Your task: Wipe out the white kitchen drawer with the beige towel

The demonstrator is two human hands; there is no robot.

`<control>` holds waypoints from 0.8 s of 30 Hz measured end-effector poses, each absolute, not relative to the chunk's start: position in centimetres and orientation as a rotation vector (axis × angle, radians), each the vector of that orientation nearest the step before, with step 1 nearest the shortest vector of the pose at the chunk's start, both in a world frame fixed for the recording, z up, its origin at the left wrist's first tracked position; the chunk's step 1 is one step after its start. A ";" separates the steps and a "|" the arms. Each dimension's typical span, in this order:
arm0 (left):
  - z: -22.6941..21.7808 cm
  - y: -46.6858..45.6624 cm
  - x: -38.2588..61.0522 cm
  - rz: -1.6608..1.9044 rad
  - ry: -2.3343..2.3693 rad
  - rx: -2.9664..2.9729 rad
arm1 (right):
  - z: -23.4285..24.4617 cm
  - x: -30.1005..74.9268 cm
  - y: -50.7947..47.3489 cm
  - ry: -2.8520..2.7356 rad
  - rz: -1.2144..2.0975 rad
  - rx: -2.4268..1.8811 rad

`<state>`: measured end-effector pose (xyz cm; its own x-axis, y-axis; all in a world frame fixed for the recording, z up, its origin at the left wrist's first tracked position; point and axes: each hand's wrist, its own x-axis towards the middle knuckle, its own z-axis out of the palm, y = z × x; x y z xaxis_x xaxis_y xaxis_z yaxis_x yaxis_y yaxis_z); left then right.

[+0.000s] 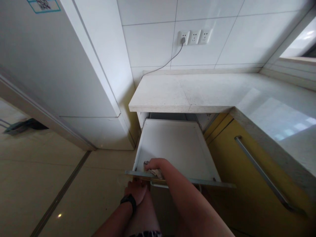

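Lower centre, the right hand [157, 163] grips a cloth [156, 172] inside the drawer [176, 141], apparently open for reach. I cannot tell whether the left hand [137, 190] grips.

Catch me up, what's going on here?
A person has a drawer pulled out from under the countertop. Their right hand is inside it, near the front left corner, holding a bunched cloth by the front panel. The left hand, a dark band on its wrist, is low by the front's left end; whether it grips the panel is unclear.
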<state>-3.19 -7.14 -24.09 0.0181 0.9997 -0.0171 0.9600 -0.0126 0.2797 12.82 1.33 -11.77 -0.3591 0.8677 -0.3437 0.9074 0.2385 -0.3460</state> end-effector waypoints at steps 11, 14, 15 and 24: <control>-23.1 -7.3 -3.5 0.197 1.985 2.135 | -12.0 16.0 3.7 2.753 -0.184 1.786; -23.1 -7.3 -3.5 0.205 1.953 2.142 | -12.1 19.5 4.7 2.726 0.005 1.933; -23.1 -7.2 -3.5 0.206 1.931 2.163 | -12.2 20.9 4.9 2.703 0.055 1.998; -22.8 -7.3 -3.4 0.199 1.918 2.179 | -12.8 34.6 3.0 2.106 0.629 2.827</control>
<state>-3.41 -7.34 -22.80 0.1334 0.9898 -0.0505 0.9582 -0.1158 0.2615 34.63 3.02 -12.85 0.2823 0.8098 0.5143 0.9592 -0.2460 -0.1391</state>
